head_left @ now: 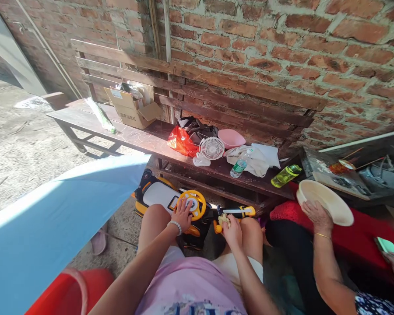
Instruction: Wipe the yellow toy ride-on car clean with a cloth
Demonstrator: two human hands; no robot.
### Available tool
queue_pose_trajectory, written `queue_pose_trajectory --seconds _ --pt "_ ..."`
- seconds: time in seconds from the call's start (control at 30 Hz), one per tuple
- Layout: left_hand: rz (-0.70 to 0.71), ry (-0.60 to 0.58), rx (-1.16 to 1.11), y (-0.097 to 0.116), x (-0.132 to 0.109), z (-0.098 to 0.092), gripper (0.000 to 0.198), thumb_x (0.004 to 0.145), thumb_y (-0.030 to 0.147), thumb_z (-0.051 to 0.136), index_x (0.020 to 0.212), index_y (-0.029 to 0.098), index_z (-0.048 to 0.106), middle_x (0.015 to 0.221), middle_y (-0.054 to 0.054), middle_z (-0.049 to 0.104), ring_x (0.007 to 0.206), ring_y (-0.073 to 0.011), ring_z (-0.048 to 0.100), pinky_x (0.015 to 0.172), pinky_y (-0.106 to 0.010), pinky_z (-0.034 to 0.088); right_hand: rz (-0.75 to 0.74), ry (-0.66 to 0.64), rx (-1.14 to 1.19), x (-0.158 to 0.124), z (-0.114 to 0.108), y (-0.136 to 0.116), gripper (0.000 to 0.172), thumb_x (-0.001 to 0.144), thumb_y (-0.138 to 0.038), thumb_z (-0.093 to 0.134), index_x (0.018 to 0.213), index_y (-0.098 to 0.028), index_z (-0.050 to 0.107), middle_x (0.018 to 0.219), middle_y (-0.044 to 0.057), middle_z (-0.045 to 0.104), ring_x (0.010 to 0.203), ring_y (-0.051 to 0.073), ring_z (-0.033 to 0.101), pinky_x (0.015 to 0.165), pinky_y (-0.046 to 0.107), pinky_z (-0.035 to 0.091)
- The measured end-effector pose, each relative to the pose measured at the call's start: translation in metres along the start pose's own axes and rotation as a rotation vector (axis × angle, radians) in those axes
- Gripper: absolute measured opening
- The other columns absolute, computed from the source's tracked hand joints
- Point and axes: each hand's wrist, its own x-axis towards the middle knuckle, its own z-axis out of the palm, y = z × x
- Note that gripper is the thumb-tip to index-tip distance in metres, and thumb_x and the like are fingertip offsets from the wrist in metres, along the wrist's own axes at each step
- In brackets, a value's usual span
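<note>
While left hand point(182, 214) rests spread on toy wheel point(202, 204), right hand point(233, 231) pinches pale piece point(223, 218).

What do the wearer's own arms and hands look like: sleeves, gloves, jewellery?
Both forearms are bare: no sleeves, no gloves. The left hand has a white bead bracelet at the wrist; the right hand shows no ring or band. The arm with the gold bangle belongs to another person.

The box point(131, 114) carries a line of dark printed characters, too small to read. Letters on the shirt point(197, 302) are cut off.
</note>
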Motion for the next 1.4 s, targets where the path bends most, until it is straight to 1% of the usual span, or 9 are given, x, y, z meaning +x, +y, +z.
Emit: queue_pose_trajectory --seconds 0.13,0.23,0.33,0.5,0.8,1.0,1.13,1.27,1.4 --pt "-0.010 -0.007 0.015 0.001 -0.001 -0.001 0.083 0.103 0.032 0.050 0.181 0.023 0.024 0.191 -0.012 0.008 0.176 -0.0383 0.003 0.135 -0.063 0.033 -0.045 0.157 0.198 0.017 -0.015 -0.001 0.038 0.101 -0.045 0.049 0.120 -0.022 0.074 0.123 0.016 0.077 0.117 0.030 0.069 0.102 0.041 0.056" --pt "-0.025 -0.010 0.045 0.004 0.001 -0.001 0.082 0.104 0.031 0.051 0.181 0.022 0.024 0.191 -0.012 0.006 0.177 -0.0368 0.002 0.136 -0.065 0.029 -0.146 0.185 0.233 0.035 -0.027 -0.014 0.044 0.104 -0.044 0.046 0.129 -0.021 0.074 0.131 0.015 0.075 0.123 0.029 0.068 0.107 0.041 0.054" --pt "-0.038 -0.024 0.061 0.006 0.002 -0.002 0.081 0.105 0.033 0.052 0.181 0.024 0.025 0.191 -0.012 0.006 0.177 -0.0364 0.002 0.137 -0.066 0.026 -0.193 0.041 0.110 0.053 -0.029 -0.033 0.039 0.102 -0.036 0.052 0.129 -0.022 0.077 0.131 0.012 0.075 0.120 0.026 0.070 0.103 0.035 0.054" --pt "-0.033 -0.039 0.021 0.004 0.003 -0.001 0.080 0.106 0.034 0.050 0.181 0.025 0.024 0.191 -0.012 0.007 0.176 -0.0382 0.000 0.135 -0.067 0.030 -0.083 -0.174 -0.192 0.070 -0.027 -0.045 0.035 0.108 -0.039 0.051 0.105 -0.023 0.082 0.105 0.009 0.078 0.098 0.021 0.073 0.084 0.028 0.052" --pt "-0.018 -0.025 0.022 -0.001 0.003 0.002 0.081 0.104 0.034 0.050 0.180 0.024 0.025 0.191 -0.012 0.006 0.176 -0.0375 0.000 0.134 -0.064 0.034 -0.121 -0.180 -0.458 0.077 -0.045 -0.030 0.029 0.104 -0.031 0.059 0.112 -0.024 0.086 0.119 0.015 0.077 0.111 0.027 0.072 0.091 0.035 0.052" --pt "-0.018 -0.027 0.001 -0.002 0.003 0.000 0.082 0.104 0.035 0.051 0.181 0.026 0.024 0.191 -0.010 0.006 0.177 -0.0371 0.000 0.135 -0.064 0.033 0.023 -0.208 -0.525 0.103 -0.074 0.010 0.032 0.103 -0.028 0.057 0.112 -0.026 0.087 0.122 0.019 0.077 0.110 0.031 0.073 0.086 0.038 0.053" --pt "-0.015 -0.038 -0.011 -0.003 0.005 0.002 0.082 0.105 0.040 0.051 0.181 0.027 0.023 0.191 -0.010 0.006 0.176 -0.0376 -0.001 0.134 -0.064 0.033 0.041 -0.223 -0.543 0.123 -0.085 0.009 0.028 0.095 -0.022 0.062 0.105 -0.025 0.089 0.122 0.019 0.077 0.111 0.032 0.074 0.088 0.040 0.054" --pt "-0.015 -0.036 -0.015 -0.003 0.006 0.003 0.084 0.102 0.036 0.051 0.181 0.027 0.023 0.191 -0.009 0.006 0.176 -0.0390 0.000 0.134 -0.067 0.034 -0.191 -0.270 -0.301 0.132 -0.087 -0.027 0.028 0.097 -0.025 0.061 0.106 -0.028 0.088 0.120 0.009 0.079 0.105 0.024 0.073 0.089 0.031 0.051" --pt "-0.028 -0.029 0.000 -0.001 0.004 0.001 0.083 0.103 0.034 0.052 0.181 0.023 0.025 0.191 -0.011 0.005 0.177 -0.0363 -0.001 0.136 -0.063 0.032 -0.526 -0.403 -0.179 0.117 -0.073 -0.072 0.024 0.095 -0.023 0.067 0.105 -0.031 0.088 0.120 0.003 0.079 0.111 0.021 0.070 0.095 0.027 0.048"
